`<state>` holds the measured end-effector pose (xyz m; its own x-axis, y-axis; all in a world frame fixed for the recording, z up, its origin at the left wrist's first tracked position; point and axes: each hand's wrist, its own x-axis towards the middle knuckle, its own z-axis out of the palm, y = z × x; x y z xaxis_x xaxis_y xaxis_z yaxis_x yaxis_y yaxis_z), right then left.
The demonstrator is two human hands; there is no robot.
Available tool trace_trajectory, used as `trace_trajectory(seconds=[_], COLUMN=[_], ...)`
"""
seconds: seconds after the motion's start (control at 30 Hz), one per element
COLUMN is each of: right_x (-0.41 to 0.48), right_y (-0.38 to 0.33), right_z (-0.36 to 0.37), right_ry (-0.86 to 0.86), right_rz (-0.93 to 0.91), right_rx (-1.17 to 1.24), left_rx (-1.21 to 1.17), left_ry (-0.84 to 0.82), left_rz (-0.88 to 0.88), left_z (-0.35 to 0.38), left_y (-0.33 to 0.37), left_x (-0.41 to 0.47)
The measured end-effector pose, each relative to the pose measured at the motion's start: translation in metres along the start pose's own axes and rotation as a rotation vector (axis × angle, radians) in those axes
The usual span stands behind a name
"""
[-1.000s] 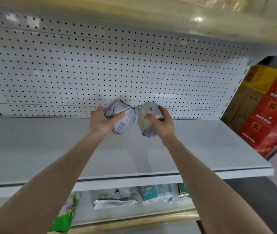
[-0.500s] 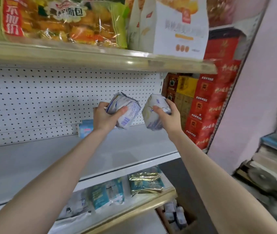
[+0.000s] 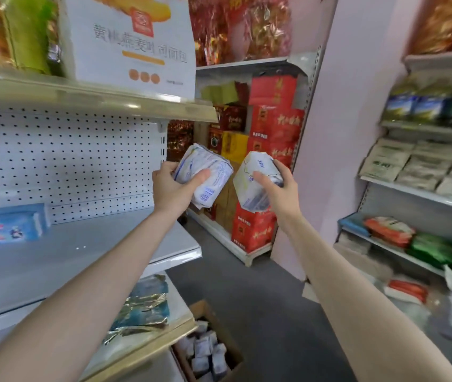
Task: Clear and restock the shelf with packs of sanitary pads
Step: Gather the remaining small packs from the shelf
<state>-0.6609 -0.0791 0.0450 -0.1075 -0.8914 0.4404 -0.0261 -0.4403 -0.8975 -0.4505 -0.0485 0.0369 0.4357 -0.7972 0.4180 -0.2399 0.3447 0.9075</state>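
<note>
My left hand (image 3: 170, 188) grips a white and blue pack of sanitary pads (image 3: 208, 172), tilted, just past the right end of the grey shelf (image 3: 62, 260). My right hand (image 3: 277, 188) grips a second white pack (image 3: 252, 175) beside it, over the aisle. The two packs are close but apart. One blue pack (image 3: 12, 226) lies on the shelf at the far left, against the pegboard back. A cardboard box (image 3: 208, 351) on the floor below holds several more white packs.
Snack bags and a white carton (image 3: 131, 40) fill the shelf above. Red and yellow boxes (image 3: 260, 166) are stacked behind my hands. A pink wall (image 3: 343, 133) and another stocked rack (image 3: 426, 188) stand to the right. Foil packs (image 3: 142, 307) lie on the lower shelf.
My view has swung right, from the middle of the shelf to its right end and the aisle. Both hands still hold their packs, which have moved a little apart.
</note>
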Motion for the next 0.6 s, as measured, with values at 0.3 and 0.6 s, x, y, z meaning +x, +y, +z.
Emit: trace_trajectory(seconds=[0.3, 0.6], right_x=[0.057, 0.165], right_y=[0.036, 0.105], right_z=[-0.081, -0.116], right_ry=[0.052, 0.09], right_rz=[0.013, 0.011], right_rx=[0.016, 0.036], left_rx=[-0.009, 0.004], left_ry=[-0.066, -0.131], left_rz=[0.022, 0.038], left_z=[0.117, 0.22], left_y=[-0.007, -0.046], left_x=[0.018, 0.092])
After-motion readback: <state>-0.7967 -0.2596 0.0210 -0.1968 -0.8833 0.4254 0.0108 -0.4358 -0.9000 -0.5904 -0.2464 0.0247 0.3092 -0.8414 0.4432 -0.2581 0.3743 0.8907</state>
